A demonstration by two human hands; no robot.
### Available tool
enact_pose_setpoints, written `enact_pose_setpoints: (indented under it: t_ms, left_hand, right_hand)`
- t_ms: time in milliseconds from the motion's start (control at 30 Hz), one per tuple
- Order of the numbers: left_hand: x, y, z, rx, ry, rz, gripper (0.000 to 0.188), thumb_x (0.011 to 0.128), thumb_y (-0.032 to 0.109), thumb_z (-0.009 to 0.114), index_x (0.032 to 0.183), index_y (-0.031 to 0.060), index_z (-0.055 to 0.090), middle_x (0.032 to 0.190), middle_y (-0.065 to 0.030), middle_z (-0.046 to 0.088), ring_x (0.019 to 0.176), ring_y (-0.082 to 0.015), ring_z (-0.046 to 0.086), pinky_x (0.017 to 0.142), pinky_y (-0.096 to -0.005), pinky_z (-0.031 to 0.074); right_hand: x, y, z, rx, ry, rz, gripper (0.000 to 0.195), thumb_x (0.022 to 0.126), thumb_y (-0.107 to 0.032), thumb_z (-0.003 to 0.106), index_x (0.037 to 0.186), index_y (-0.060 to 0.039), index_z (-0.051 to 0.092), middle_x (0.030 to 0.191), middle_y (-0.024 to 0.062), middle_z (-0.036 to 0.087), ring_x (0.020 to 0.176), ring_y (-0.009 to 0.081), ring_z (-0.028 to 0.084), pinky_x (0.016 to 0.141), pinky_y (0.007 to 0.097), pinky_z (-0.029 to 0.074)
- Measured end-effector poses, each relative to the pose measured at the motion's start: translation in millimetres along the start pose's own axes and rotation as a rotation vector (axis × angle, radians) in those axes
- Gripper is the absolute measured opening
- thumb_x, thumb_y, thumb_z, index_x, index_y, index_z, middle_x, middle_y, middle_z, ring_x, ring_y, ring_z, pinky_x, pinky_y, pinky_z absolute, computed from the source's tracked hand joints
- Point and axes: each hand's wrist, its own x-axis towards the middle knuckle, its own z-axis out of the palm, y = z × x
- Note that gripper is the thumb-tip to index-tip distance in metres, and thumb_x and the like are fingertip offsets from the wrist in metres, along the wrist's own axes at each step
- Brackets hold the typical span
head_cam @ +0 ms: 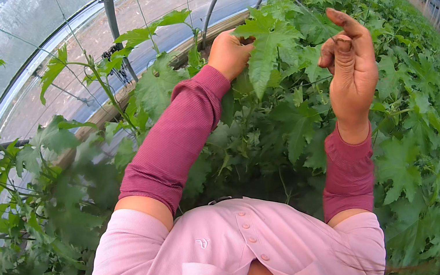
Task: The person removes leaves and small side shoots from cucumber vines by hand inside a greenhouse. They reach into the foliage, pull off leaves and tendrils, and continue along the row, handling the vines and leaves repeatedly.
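Observation:
My left hand is raised among the vines at the upper middle, its fingers curled beside a large lobed green leaf. That leaf and the hand's own back hide the fingertips, so what they touch does not show. To the right, my right hand is held up above the foliage with soil-stained fingers, the index finger extended and the others bent. A thin string runs down towards its fingers; whether they pinch it is unclear. Both forearms wear maroon sleeves.
Dense climbing plants fill the right side, and more stems and leaves stand at left. Hanging strings, a dark curved greenhouse pipe and a wooden rail run along the plastic wall. Dark netting hangs by the pipe.

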Motion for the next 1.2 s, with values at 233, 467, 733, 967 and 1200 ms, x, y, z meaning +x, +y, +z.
enact_pose_setpoints:
  t_ms: [233, 467, 733, 967, 1200]
  left_hand:
    - [29, 33, 8, 0.286, 0.12, 0.367, 0.039, 0.08, 0.001, 0.066, 0.115, -0.0004, 0.051, 0.085, -0.0105, 0.066, 0.071, -0.0138, 0.065, 0.063, -0.0245, 0.054]
    - [24, 27, -21, -0.139, 0.014, 0.485, 0.029, 0.088, 0.009, 0.061, 0.114, -0.0028, 0.054, 0.092, -0.012, 0.065, 0.081, -0.0177, 0.064, 0.072, -0.027, 0.054]
    - [27, 16, -40, -0.351, 0.004, 0.269, 0.025, 0.089, 0.017, 0.063, 0.104, -0.0025, 0.06, 0.09, -0.0069, 0.066, 0.076, -0.0128, 0.062, 0.067, -0.0251, 0.051]
    - [27, 12, -47, -0.314, 0.105, 0.331, 0.015, 0.088, 0.012, 0.061, 0.097, -0.0001, 0.059, 0.083, -0.0052, 0.064, 0.076, -0.0126, 0.06, 0.066, -0.0252, 0.05]
    - [27, 24, -54, 0.06, 0.047, 0.336, 0.033, 0.082, 0.016, 0.068, 0.107, 0.0011, 0.051, 0.085, -0.0045, 0.06, 0.071, -0.0115, 0.057, 0.066, -0.0241, 0.049]
  right_hand:
    - [-26, 45, 30, -0.436, -0.328, -0.022, 0.019, 0.091, -0.012, 0.054, 0.105, -0.0037, 0.045, 0.078, 0.0147, 0.064, 0.067, 0.035, 0.062, 0.055, 0.0397, 0.046]
    - [6, 83, 4, -0.804, -0.262, -0.013, 0.015, 0.086, -0.011, 0.058, 0.1, -0.01, 0.053, 0.087, 0.012, 0.064, 0.073, 0.0355, 0.061, 0.061, 0.0444, 0.047]
    - [44, 69, 36, -0.437, -0.306, -0.013, 0.021, 0.071, -0.01, 0.067, 0.092, -0.0072, 0.064, 0.08, 0.0069, 0.055, 0.068, 0.0203, 0.055, 0.062, 0.0312, 0.045]
    - [47, 94, 66, -0.112, -0.244, -0.078, 0.019, 0.073, -0.001, 0.071, 0.091, -0.0013, 0.065, 0.07, 0.0028, 0.058, 0.06, 0.0102, 0.052, 0.053, 0.0255, 0.041]
    - [68, 114, 67, -0.579, -0.274, -0.312, 0.01, 0.071, -0.01, 0.073, 0.075, -0.0061, 0.065, 0.073, 0.0052, 0.06, 0.062, 0.0197, 0.056, 0.054, 0.0297, 0.042]
